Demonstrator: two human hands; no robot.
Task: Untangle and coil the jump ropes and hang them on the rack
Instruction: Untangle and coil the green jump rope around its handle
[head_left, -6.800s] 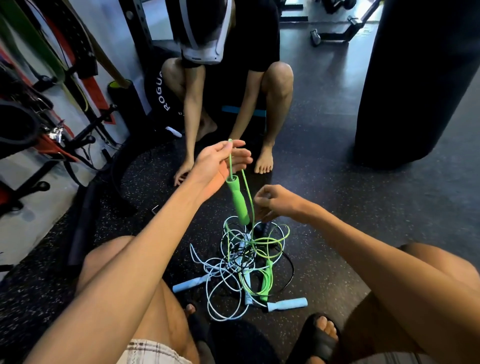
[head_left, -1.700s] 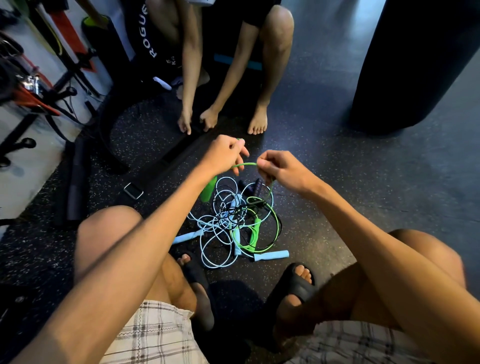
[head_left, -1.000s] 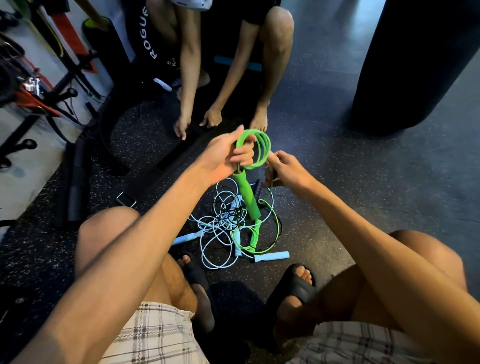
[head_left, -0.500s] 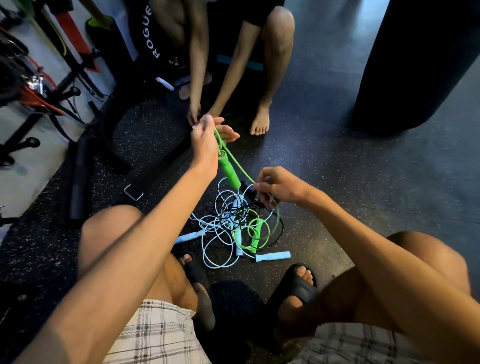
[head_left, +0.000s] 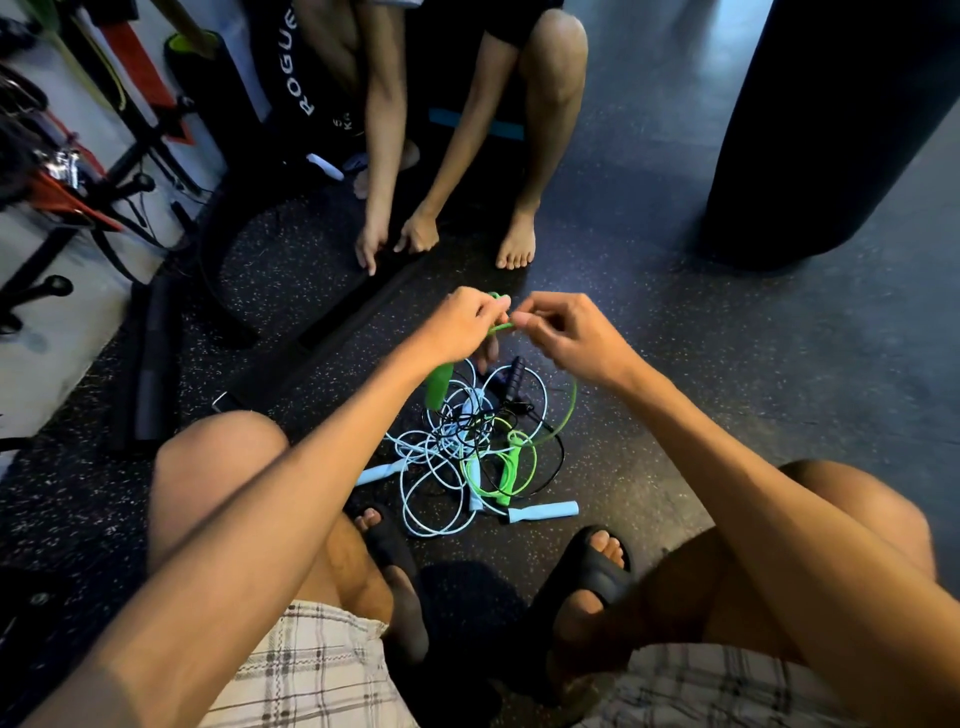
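– down on the floor (head_left: 727, 389), between the squatting person's knees, what's that heap?
– a tangle of jump ropes (head_left: 452, 467): pale blue cord, green cord and a thin black one, all looped through each other. a pale blue handle (head_left: 543, 511) lies at its near right edge, a black handle (head_left: 514, 374) at its far side.
– and the hands?
– both are raised just above the heap, nearly touching. the left hand (head_left: 460, 322) has its fingers curled round the green rope (head_left: 571, 410), and the green handle (head_left: 439, 384) hangs below that hand. the right hand (head_left: 566, 338) pinches the same cord between thumb and fingertips, just beside the left. from there the cord arcs down on the right into the heap.
– anyone else?
– a second person crouches on the far side, hands (head_left: 374, 239) down at the far end of a black strap (head_left: 337, 332) on the floor. a dark punching bag (head_left: 831, 130) stands far right.
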